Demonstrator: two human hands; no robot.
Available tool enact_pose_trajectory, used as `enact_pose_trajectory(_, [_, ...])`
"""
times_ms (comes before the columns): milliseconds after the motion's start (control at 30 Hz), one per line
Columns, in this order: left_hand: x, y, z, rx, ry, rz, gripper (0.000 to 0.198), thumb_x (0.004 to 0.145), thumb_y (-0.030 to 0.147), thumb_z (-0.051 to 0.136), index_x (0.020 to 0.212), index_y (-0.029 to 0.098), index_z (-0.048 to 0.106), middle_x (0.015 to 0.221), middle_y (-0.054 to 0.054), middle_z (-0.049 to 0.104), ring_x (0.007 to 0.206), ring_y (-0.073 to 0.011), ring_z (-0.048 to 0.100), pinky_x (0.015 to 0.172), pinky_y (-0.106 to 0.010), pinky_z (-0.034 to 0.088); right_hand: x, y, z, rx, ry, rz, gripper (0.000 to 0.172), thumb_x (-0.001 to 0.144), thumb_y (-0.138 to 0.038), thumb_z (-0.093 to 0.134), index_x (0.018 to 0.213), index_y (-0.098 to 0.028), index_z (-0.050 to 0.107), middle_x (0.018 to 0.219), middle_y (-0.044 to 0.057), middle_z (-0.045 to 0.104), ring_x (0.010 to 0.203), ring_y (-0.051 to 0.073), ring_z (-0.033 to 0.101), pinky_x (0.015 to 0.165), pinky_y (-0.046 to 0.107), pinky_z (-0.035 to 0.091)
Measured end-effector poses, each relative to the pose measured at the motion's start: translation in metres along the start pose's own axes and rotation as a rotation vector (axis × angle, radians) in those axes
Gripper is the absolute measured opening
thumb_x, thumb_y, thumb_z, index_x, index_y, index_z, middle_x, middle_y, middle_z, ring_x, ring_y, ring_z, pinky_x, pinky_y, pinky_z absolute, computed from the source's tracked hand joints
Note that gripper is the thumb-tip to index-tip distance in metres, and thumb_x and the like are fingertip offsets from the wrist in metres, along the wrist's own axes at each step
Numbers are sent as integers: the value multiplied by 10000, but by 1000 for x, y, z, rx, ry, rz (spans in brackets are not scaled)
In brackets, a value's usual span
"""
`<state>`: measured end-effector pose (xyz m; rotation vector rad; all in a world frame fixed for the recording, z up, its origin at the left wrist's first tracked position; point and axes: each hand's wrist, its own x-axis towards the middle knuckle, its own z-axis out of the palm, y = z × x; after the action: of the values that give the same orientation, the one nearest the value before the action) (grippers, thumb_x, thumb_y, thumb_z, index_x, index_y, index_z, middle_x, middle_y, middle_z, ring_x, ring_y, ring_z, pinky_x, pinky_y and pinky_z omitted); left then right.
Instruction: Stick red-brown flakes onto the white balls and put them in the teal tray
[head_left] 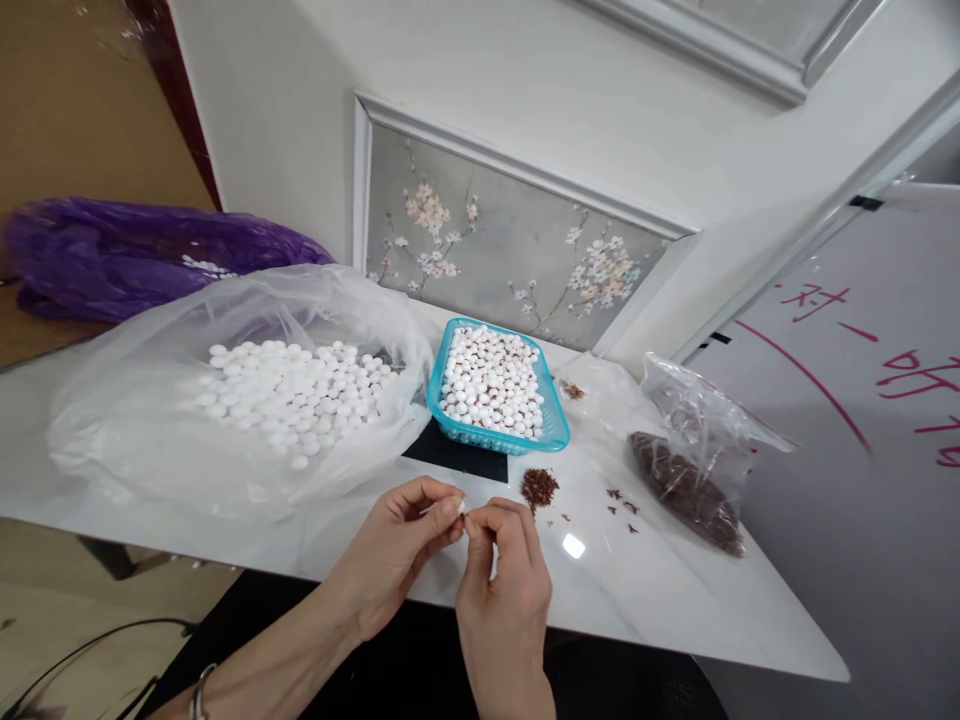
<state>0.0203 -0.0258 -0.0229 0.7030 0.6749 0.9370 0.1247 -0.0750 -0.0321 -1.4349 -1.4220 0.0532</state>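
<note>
My left hand (412, 530) pinches a small white oval piece (461, 507) between thumb and forefinger, just above the table's front edge. Fingertips of my right hand (506, 555) are pressed together right beside that piece; whatever they hold is too small to make out. Beyond the hands, a blue plastic basket (556, 425) is filled with similar white oval pieces (491, 380), brown bits showing among them. A small heap of brown bits (540, 487) lies on the table near my right hand. To the left, a clear plastic bag (150, 420) lies open, with many loose white pieces (300, 390) inside.
A purple bag (112, 260) sits at the back left. On the right lie a zip bag of brown material (686, 490), a thin clear bag (611, 395) and several brown scraps (630, 507). A framed flower picture (495, 225) and a whiteboard (847, 420) stand behind the white table (675, 600).
</note>
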Motion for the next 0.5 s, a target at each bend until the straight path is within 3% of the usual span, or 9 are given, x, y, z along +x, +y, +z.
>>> enact_pose_trajectory(500, [0, -4, 2, -51, 68, 54, 150, 720, 252, 766, 674, 150, 667, 692, 22, 583, 692, -91, 510, 697, -181, 438, 1, -2, 16, -42, 134, -121, 182, 921, -96, 424, 802, -205, 507, 810, 26, 534, 777, 133, 567, 688, 235, 464])
